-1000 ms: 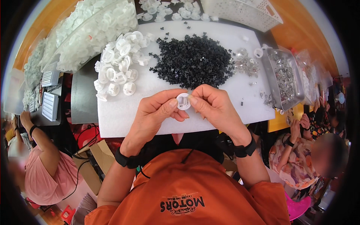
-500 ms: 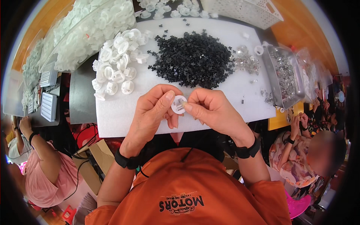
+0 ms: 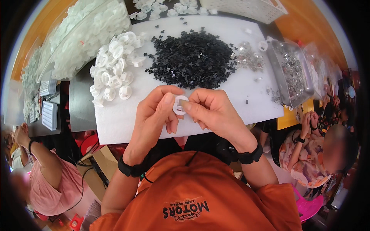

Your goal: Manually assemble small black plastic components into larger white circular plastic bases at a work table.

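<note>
**White slotted disc held at the near edge of the black heap**

Room: shared workspace. A co-worker in a pink top (image 3: 58,184) sits nearward and left of the heap of black cross-shaped pieces (image 3: 192,57), another in a patterned top (image 3: 304,158) nearward and right of it.

Surface: dark worktop (image 3: 83,104), showing left of the heap; on it a white foam sheet (image 3: 127,123), which carries the heap.

Containers: translucent tub (image 3: 92,50) of whitish parts, far left of the heap; white perforated basket (image 3: 246,9), far right of it; grey metal tray (image 3: 276,69) of small shiny parts, to its right.

Loose stock: pile of white round-based parts (image 3: 113,69) just left of the heap; scatter of clear parts (image 3: 248,59) just right.

Hands: both on the near side of the heap. Left hand (image 3: 156,106) pinches the slotted white disc (image 3: 177,109) by its left edge. Right hand (image 3: 208,109) is drawn narrow, thumb over the disc's right part; cannot tell whether its fingertips grip anything.

Key relation: disc lies between the two hands, nearward of the heap, face up toward the camera. Round outline, so no long axis. Neither hand is clearly nearer; both appear in contact.

Smallest: one dark chip (image 3: 247,101), nearward and right of the heap.
</note>
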### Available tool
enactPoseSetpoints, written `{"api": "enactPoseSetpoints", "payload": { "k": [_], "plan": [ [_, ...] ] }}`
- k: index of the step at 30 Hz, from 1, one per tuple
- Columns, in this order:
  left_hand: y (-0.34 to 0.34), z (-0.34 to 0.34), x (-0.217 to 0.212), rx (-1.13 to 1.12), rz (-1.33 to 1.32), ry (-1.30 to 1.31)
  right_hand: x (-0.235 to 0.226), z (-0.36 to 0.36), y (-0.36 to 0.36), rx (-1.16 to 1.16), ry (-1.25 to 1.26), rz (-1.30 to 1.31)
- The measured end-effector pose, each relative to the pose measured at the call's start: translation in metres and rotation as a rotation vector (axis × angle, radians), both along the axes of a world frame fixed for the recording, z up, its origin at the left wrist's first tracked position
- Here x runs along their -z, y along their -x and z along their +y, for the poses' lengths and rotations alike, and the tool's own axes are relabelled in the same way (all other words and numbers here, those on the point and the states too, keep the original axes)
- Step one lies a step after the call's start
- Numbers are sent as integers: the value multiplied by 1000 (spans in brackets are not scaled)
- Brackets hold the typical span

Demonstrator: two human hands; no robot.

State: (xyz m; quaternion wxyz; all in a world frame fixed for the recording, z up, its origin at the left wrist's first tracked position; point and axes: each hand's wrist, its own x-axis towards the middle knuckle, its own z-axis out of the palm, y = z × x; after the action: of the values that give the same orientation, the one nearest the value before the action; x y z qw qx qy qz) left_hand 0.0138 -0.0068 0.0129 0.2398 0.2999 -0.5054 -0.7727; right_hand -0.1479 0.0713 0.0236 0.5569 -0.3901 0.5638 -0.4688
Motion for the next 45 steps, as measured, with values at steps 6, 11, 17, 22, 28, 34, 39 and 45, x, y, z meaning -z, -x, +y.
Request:
{"api": "enactPoseSetpoints", "payload": {
  "k": [6,11,17,22,28,34,39,45],
  "plan": [
    [-4,7,9,-3,116,119,0,-3,-8,125,29,-78],
    [-7,5,15,-60,178,83,3,5,2,27,70,95],
    [-5,6,9,-52,137,39,1,23,68,279,93,536],
    [-4,5,13,-75,73,106,-5,26,87,225,76,854],
    [-2,7,9,-91,74,87,-7,14,96,126,174,995],
    [-2,7,9,-79,43,99,-7,17,106,59,163,1007],
    [-2,7,9,-73,28,107,-18,13,106,100,87,1079],
    [-2,7,8,-80,54,86,-5,9,116,70,189,1217]
  ]
}}
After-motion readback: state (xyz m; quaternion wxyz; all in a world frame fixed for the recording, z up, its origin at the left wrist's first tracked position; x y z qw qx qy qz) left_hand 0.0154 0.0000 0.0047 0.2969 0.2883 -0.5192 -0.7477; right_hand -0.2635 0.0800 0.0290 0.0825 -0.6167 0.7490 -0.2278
